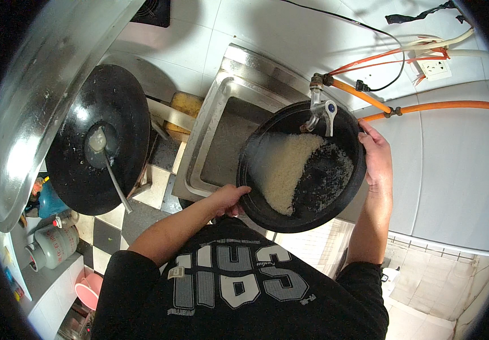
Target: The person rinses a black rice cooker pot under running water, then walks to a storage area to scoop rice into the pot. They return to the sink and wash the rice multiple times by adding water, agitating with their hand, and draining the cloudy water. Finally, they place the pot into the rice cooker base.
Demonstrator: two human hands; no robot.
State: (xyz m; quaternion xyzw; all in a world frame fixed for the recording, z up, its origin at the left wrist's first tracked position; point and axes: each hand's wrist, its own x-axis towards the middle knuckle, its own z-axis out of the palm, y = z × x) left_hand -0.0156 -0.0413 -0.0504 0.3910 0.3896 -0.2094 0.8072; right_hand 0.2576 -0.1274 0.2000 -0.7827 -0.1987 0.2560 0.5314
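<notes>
A large round black basin [265, 208] is tilted over the right part of the stainless steel sink [193, 170]. My left hand [230, 199] grips its near left rim, with the thumb on top. On the far right side, my right hand [375, 151] grips the rim too. Pale rice grains [291, 174] lie heaped toward the basin's left, with cloudy water beside them. Scattered grains cling to the dark bottom on the right. The metal tap [316, 102] with a lever handle hangs over the far part of the basin; no stream is plain beneath it.
To the left stands a big black wok [121, 97] with a metal ladle [114, 180] in it. Orange pipes [440, 106] and a black cable [380, 32] run along the tiled wall near a socket [435, 70]. A gas cylinder [55, 246] and pink bucket [89, 291] sit lower left.
</notes>
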